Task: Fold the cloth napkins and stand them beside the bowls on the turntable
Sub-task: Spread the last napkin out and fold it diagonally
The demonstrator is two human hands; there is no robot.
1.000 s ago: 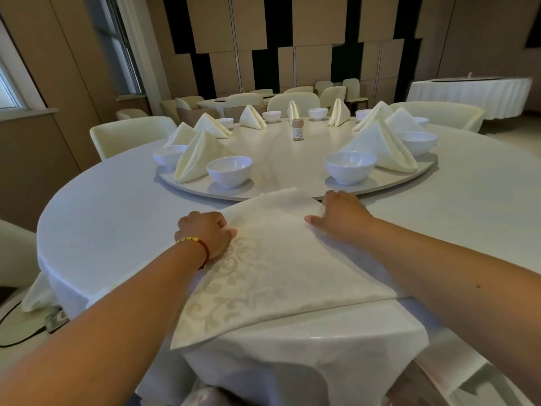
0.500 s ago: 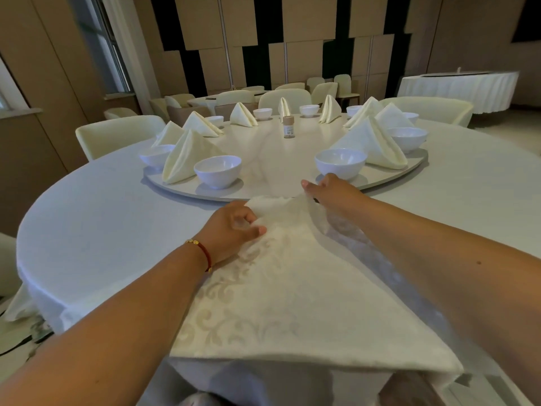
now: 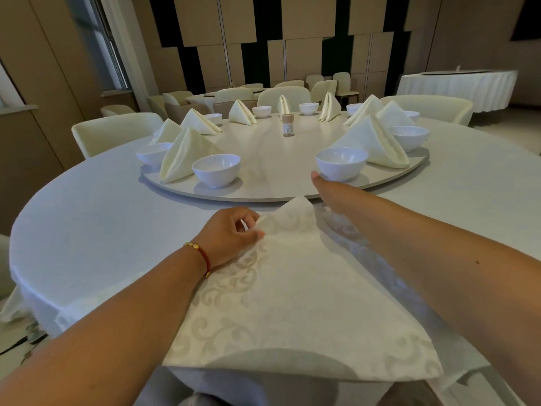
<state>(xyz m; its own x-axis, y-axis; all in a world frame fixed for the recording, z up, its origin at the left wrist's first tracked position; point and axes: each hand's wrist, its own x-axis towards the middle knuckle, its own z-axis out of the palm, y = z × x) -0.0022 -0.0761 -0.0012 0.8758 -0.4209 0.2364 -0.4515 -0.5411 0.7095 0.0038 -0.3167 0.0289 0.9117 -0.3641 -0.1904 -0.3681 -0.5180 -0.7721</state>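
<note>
At 9 o'clock of the round table, cream chair behind the white cloth edge. Turntable sits mid-table, toward 12 from the person. On its 10 o'clock rim: white bowl, standing folded napkin just beside it, then near-left bowl just right of that napkin. More folded napkins and bowls ring the far rim, 11 through 2. Small brown-capped jar near turntable centre, upright.

Left hand at about 7 o'clock of the turntable, on the table, red cord bracelet at the wrist; thumb and curled fingers pinch the left edge of the patterned napkin near its top corner. That napkin lies flat at the 6 o'clock table edge, folded to a triangle, point toward 12, top corner lifted and curled up just short of the turntable rim, base overhanging the table edge.

Right hand at 5 o'clock of the turntable, reaching past the napkin's tip, thumb up near the near-right bowl; fingers hidden behind the wrist and napkin tip, cannot tell if it grasps anything. Large folded napkin stands just right of that bowl, another bowl at 2 o'clock. Skirted side table far back at 1 o'clock
</note>
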